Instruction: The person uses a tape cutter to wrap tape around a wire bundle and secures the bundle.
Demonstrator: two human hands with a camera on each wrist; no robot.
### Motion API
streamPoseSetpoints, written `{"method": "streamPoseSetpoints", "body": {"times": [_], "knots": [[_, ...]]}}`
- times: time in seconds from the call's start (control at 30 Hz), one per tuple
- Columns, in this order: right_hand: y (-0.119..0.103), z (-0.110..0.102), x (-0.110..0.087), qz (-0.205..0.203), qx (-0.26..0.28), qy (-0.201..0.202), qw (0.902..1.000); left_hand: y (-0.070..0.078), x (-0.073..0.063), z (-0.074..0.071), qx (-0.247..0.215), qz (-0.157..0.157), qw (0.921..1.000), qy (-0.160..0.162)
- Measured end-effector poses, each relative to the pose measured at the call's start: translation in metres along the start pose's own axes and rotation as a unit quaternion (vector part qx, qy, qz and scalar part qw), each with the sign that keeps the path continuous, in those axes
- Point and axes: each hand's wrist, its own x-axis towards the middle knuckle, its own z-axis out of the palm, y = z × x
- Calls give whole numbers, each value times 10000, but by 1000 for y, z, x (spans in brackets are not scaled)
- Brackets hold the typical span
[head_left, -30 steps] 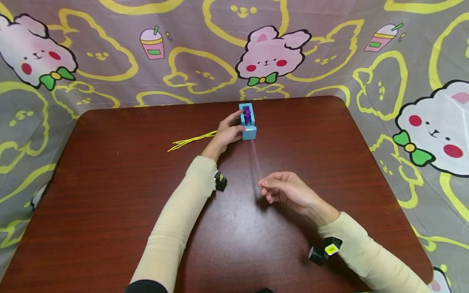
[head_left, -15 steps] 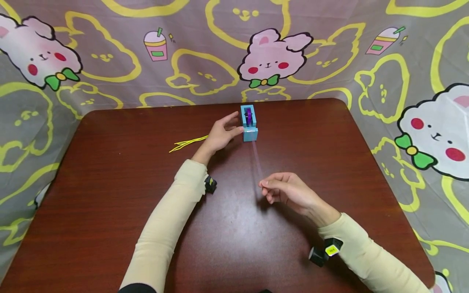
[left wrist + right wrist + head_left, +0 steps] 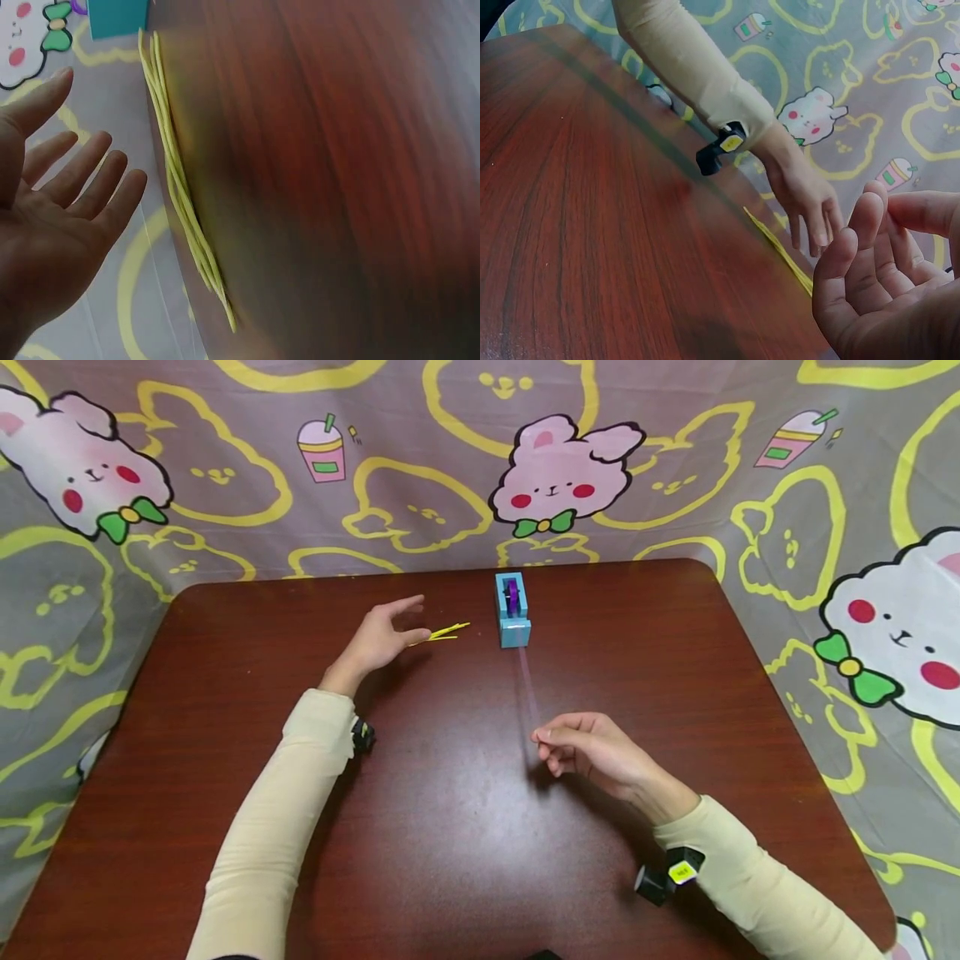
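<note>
So, by my read, what counts is left hand (image 3: pixel 375 639) vs yellow cords (image 3: pixel 172 150). Cords lie on the table (image 3: pixel 450 827), left of the blue tape dispenser (image 3: pixel 515 635); in the head view they poke out to the right of the left thumb. Long axis runs roughly side to side, right ends tipped slightly away from the person, toward the dispenser but not touching it. Left hand is clearly nearer; right hand (image 3: pixel 588 752) is well apart, on the person's side of the dispenser.

Left hand: fingers and thumb spread, nothing held. Right hand: thumb and index pinch the free end of a see-through tape strip (image 3: pixel 528 681), which runs from the dispenser toward the person, angled a bit right. Strip axis is therefore crosswise to cord axis.

View differences: in the head view the left hand covers part of the cords. Left wrist gives the whole bundle, several strands lying close together, but only part of the dispenser. Right wrist shows the pinching fingers close up, though I can't make out the strip there. Exact clearance between left fingers and cords: can't tell from these angles.
</note>
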Motion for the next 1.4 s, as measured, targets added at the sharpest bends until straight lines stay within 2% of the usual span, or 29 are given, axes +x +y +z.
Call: {"method": "streamPoseSetpoints", "body": {"times": [0.17,0.3,0.47,0.67,0.83,1.1,1.4], "knots": [[-1,0,-1,38,14,36,10000,-9,-7,-12,204,-303,9990,-263],[0,-1,-1,38,13,47,10000,-14,-9,-16,431,-357,9974,-454],[2,-1,-1,-38,13,-7,10000,-20,-8,-16,792,-349,9947,-563],[2,-2,-1,-46,17,-17,10000,-25,-8,-17,1072,-461,9917,-539],[2,-2,-2,-49,19,-37,10000,-30,-11,-17,993,-587,9923,-458],[2,-1,-1,-69,36,-44,10000,-35,-11,-16,677,-617,9954,-293],[1,-1,-3,-72,-5,-9,10000,-36,-11,-15,658,-699,9951,-254]]}}
